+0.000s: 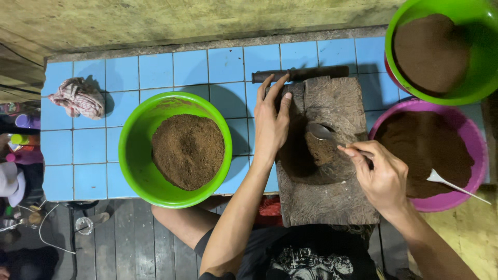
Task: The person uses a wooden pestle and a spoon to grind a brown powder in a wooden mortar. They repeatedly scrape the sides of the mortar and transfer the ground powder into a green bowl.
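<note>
My left hand (271, 123) lies flat on the left edge of a worn wooden block (332, 202) with a round hollow holding brown powder (322, 151). My right hand (381, 173) grips a metal spoon (320, 131) whose bowl hovers over the hollow. A dark rod (311, 73) lies along the block's far edge.
A green bowl (136, 155) of brown powder stands to the left on the blue tiled counter (88, 155). A second green bowl (485, 78) sits at top right, and a pink bowl (474, 140) with a white spoon (456, 185) is at the right. A crumpled cloth (78, 97) lies far left.
</note>
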